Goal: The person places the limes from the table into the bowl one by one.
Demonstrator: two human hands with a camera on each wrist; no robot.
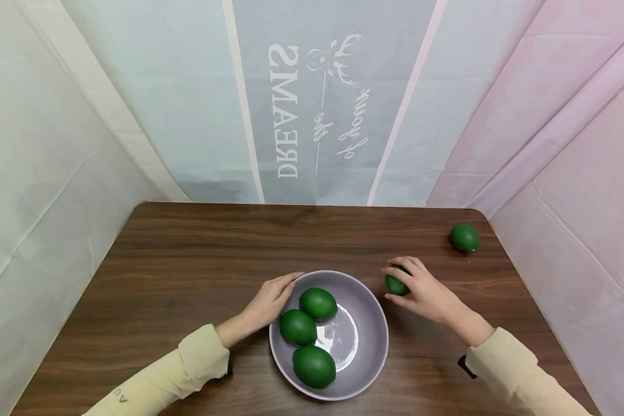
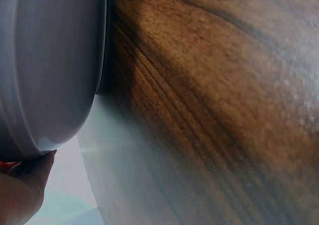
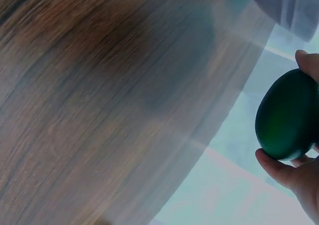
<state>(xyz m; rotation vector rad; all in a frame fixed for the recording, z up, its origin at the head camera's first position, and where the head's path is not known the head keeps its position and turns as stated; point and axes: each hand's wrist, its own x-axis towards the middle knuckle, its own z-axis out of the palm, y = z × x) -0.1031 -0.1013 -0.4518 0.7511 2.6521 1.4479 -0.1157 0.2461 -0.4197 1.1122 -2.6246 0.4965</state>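
Note:
A round grey-purple bowl (image 1: 361, 346) sits near the front of the table, holding a lime (image 1: 318, 304) toward its back, a second lime (image 1: 298, 327) at its left and a third lime (image 1: 314, 367) in front. My left hand (image 1: 265, 303) grips the bowl's left rim; in the left wrist view its fingertips (image 2: 47, 160) show against the outer wall. Just right of the bowl, my right hand (image 1: 421, 292) holds another lime (image 3: 286, 115) between thumb and fingers. The right wrist view shows that lime raised off the table, and part of it is hidden by the hand.
One more lime (image 1: 464, 237) lies by itself at the back right of the brown wooden table (image 1: 197, 248). Pale cloth hangs on both sides, and a blue-grey printed curtain (image 1: 338, 115) closes off the back.

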